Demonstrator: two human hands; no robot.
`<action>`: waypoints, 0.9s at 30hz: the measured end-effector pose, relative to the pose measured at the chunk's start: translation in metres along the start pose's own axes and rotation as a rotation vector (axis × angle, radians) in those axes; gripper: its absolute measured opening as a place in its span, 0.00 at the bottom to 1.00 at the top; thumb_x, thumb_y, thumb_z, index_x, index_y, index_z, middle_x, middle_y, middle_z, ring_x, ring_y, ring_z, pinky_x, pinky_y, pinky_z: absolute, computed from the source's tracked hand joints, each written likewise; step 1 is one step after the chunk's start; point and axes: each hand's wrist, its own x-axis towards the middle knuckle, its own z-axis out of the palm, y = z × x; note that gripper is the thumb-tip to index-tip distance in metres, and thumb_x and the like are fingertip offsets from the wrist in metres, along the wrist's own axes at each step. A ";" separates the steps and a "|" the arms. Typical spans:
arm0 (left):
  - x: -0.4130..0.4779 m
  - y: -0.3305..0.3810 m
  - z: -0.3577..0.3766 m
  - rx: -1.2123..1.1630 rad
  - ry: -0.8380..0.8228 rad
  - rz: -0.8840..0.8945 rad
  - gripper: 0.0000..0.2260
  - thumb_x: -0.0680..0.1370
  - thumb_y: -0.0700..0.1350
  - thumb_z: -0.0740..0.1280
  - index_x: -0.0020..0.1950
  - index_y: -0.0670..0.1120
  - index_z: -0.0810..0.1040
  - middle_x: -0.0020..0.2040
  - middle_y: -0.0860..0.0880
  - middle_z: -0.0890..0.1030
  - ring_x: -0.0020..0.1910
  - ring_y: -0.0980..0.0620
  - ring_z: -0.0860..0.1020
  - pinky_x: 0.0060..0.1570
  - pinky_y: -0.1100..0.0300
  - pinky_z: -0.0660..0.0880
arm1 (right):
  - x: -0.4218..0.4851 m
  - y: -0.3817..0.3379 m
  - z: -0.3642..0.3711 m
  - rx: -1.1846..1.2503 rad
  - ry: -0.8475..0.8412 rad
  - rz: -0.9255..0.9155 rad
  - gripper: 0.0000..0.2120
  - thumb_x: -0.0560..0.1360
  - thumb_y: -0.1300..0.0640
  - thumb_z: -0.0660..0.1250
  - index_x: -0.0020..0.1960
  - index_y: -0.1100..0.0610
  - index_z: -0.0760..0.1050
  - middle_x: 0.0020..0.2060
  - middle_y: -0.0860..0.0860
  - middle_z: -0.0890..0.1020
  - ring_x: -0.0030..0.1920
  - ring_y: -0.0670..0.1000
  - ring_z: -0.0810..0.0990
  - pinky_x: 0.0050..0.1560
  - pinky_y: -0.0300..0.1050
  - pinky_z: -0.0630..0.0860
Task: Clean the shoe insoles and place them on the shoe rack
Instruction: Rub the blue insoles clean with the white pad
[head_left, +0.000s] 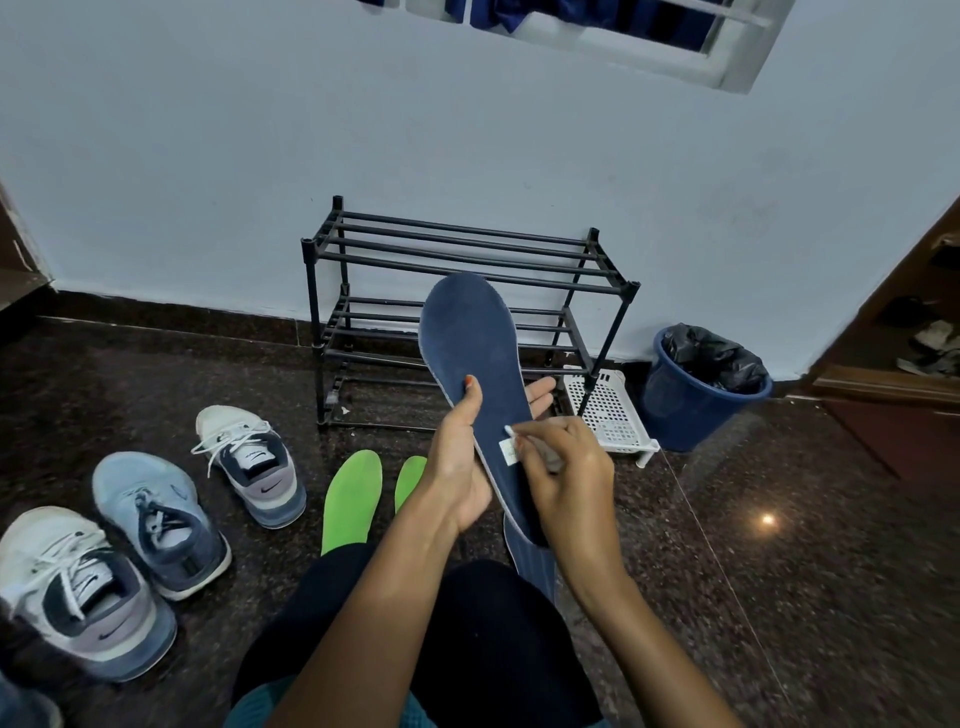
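At frame centre our left hand (457, 467) grips the navy insole (472, 343) upright while our right hand (569, 470) pinches a pale wipe (553, 460) against its lower part.

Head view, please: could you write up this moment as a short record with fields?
left hand: grips the blue insole, toe end up
right hand: holds a small pale cloth against that insole
green insoles: two, on the floor
shoe rack: by the wall, behind the held insole
shoes: three, on the floor at left
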 end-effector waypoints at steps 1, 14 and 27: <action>0.000 0.000 0.000 0.005 0.000 0.004 0.28 0.83 0.57 0.45 0.52 0.43 0.80 0.49 0.48 0.85 0.46 0.55 0.83 0.51 0.58 0.75 | 0.004 0.001 -0.002 0.005 0.015 0.011 0.07 0.72 0.68 0.67 0.48 0.60 0.81 0.42 0.54 0.78 0.44 0.48 0.76 0.46 0.28 0.69; -0.005 0.000 0.005 0.009 -0.029 0.069 0.25 0.76 0.60 0.55 0.59 0.43 0.78 0.58 0.46 0.82 0.58 0.52 0.80 0.58 0.58 0.75 | 0.008 -0.014 0.010 0.074 0.115 0.075 0.08 0.72 0.68 0.66 0.48 0.60 0.81 0.43 0.55 0.79 0.46 0.53 0.78 0.52 0.39 0.72; -0.002 0.002 -0.005 -0.158 -0.075 0.040 0.35 0.75 0.69 0.49 0.42 0.41 0.81 0.33 0.46 0.75 0.29 0.52 0.75 0.31 0.63 0.74 | -0.007 -0.026 0.010 0.155 -0.067 -0.075 0.08 0.70 0.61 0.65 0.45 0.55 0.82 0.40 0.49 0.80 0.44 0.50 0.78 0.50 0.39 0.72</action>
